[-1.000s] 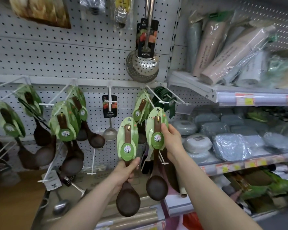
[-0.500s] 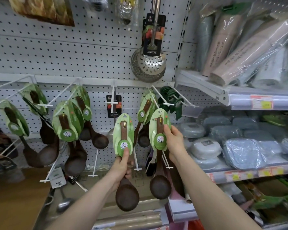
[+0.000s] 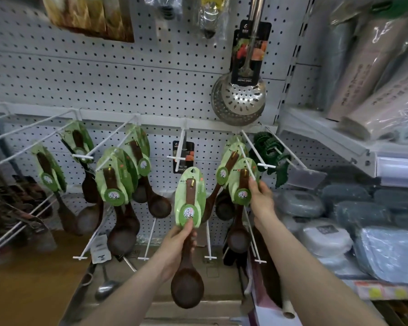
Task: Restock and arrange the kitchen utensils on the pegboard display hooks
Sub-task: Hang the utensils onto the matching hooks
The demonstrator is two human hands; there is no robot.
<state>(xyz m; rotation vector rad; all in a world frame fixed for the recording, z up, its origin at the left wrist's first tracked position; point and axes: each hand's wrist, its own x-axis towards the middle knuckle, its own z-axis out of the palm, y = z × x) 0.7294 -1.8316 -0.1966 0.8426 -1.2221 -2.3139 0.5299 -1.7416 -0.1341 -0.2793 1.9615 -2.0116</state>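
The left hand [image 3: 178,241] is closed around the handle of a dark wooden spoon [image 3: 187,274], just below its green card, bowl hanging under the fist. The right hand [image 3: 260,198] pinches a second carded spoon [image 3: 239,222] at its green card's edge, on the white hook [image 3: 250,161] of the pegboard [image 3: 104,74]
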